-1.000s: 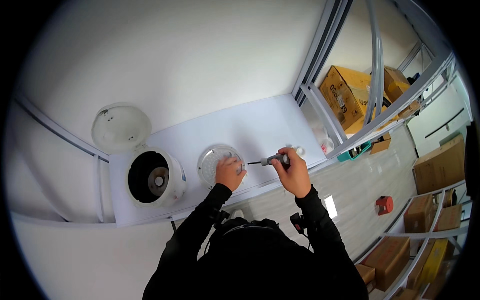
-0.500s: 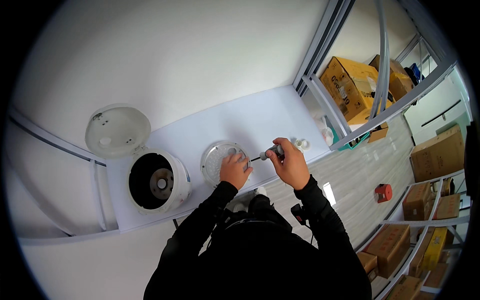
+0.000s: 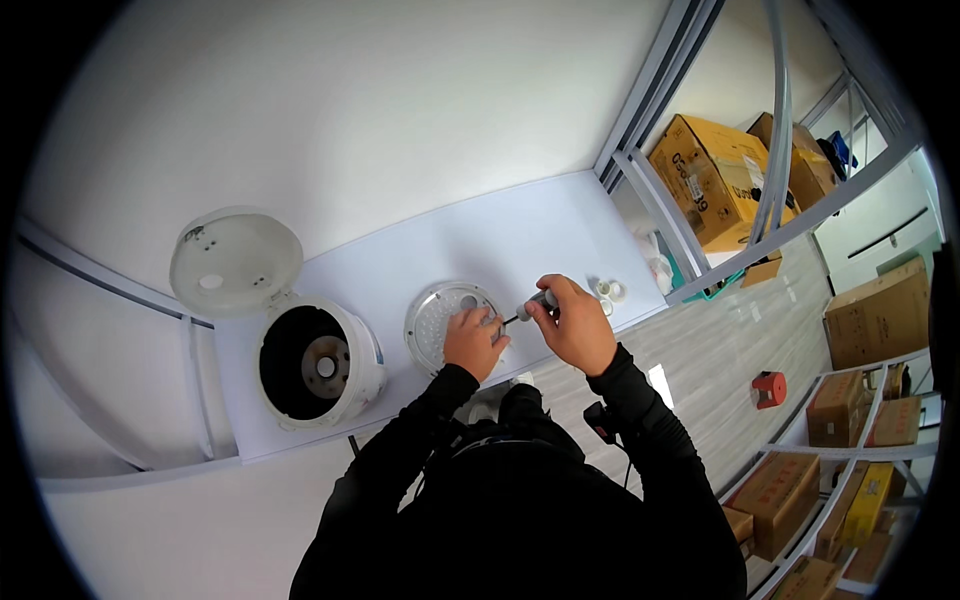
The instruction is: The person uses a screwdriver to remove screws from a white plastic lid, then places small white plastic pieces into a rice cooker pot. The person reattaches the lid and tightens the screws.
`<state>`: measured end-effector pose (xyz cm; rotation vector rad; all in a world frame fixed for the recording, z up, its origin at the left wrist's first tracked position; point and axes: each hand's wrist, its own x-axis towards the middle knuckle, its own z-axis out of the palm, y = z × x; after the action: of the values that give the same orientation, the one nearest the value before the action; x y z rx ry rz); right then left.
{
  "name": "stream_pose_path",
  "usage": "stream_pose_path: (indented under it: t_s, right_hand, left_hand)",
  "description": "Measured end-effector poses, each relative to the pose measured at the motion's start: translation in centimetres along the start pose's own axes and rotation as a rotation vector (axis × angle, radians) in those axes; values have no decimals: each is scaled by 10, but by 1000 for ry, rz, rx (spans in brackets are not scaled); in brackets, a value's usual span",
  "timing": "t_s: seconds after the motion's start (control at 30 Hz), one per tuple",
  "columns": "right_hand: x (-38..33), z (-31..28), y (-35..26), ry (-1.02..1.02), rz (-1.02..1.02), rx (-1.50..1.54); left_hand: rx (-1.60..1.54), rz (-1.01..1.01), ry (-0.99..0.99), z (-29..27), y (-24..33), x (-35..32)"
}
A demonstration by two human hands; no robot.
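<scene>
My right hand (image 3: 575, 322) is closed around the grey handle of a screwdriver (image 3: 524, 312). Its dark shaft points left toward the rim of a round metal plate (image 3: 425, 325) dotted with small bumps or holes. Spread across the right side of that plate is my left hand (image 3: 474, 343), its fingers close to the screwdriver's tip. The tip itself is too small to make out clearly. To the left stands a white rice cooker (image 3: 362, 372), its lid (image 3: 235, 262) tipped back and a round heating plate (image 3: 325, 366) showing inside the dark cavity.
Small white rings, perhaps tape rolls (image 3: 609, 291), lie near the white table's (image 3: 540, 215) right end. A grey metal frame (image 3: 690, 240) rises beyond it, with a yellow carton (image 3: 715, 180) behind. Shelves with cardboard boxes (image 3: 780, 495) and a red stool (image 3: 769, 389) are at right.
The screwdriver and my right hand have shifted slightly, the handle tilting a little more upright. My left hand stays on the metal plate. The whole view has moved a little.
</scene>
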<state>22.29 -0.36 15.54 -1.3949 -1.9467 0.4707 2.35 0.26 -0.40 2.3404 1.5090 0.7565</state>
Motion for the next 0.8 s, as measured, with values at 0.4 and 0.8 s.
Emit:
stream_pose_path:
  t_s: [0.4, 0.8]
  right_hand:
    - [31, 7, -22, -92, -54, -399]
    - [47, 11, -26, -172, -212, -514]
  left_hand:
    - [1, 8, -24, 1, 0, 1]
    - [-10, -4, -27, 2, -1, 0]
